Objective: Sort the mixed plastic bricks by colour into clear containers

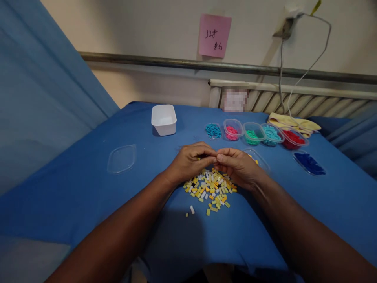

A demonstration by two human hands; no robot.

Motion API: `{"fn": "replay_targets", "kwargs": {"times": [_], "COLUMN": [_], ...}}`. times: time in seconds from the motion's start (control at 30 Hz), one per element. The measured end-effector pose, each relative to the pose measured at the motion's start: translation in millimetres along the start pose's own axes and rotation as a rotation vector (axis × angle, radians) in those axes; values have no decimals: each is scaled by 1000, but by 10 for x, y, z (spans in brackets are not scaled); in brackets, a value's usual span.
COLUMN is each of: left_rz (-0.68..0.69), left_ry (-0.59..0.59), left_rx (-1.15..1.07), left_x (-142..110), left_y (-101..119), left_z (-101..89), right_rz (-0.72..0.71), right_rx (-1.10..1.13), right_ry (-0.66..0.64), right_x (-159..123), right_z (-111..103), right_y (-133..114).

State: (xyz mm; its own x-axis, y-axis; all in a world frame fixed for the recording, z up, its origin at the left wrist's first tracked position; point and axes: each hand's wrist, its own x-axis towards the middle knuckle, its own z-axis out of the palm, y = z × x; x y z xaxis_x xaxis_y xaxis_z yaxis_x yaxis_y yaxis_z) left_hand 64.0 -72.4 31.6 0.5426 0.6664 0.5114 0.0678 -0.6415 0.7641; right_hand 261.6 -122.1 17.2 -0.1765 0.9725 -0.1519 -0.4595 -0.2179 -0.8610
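Observation:
A heap of small yellow, white and orange bricks (209, 189) lies on the blue cloth in front of me. Above its far edge my left hand (191, 162) and my right hand (238, 165) meet fingertip to fingertip. Both have their fingers curled and pinched together on something too small to make out. A clear container (259, 159) holding yellow pieces is partly hidden behind my right hand.
A row of clear tubs holds sorted bricks: blue (213, 131), pink (232, 132), green (253, 136), teal (271, 135), red (293, 138), dark blue (309, 163). An empty white tub (163, 119) and a clear lid (121, 158) sit to the left. A yellow cloth (293, 122) lies at the back right.

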Motion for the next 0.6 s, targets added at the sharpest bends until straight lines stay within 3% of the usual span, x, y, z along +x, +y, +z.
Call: {"fn": "replay_targets", "kwargs": {"times": [0.13,0.37,0.47,0.6], "left_rz": [-74,-58,-162,-341], "left_ry": [15,-33,0,130], "left_rx": [-84,74,77,-121], "left_x": [-3,-12,-19,4], "left_y": [30,-26,-64,-90], "left_z": [35,8,27,78], "right_rz": [7,-135,-212,-277], "right_rx": [7,-221,-378,-465], "right_ry": [-17,138,193,222], "right_x": [-7,25,33,24], "right_z": [-28,-1,45,96], "right_y": [-33,35,75,118]}}
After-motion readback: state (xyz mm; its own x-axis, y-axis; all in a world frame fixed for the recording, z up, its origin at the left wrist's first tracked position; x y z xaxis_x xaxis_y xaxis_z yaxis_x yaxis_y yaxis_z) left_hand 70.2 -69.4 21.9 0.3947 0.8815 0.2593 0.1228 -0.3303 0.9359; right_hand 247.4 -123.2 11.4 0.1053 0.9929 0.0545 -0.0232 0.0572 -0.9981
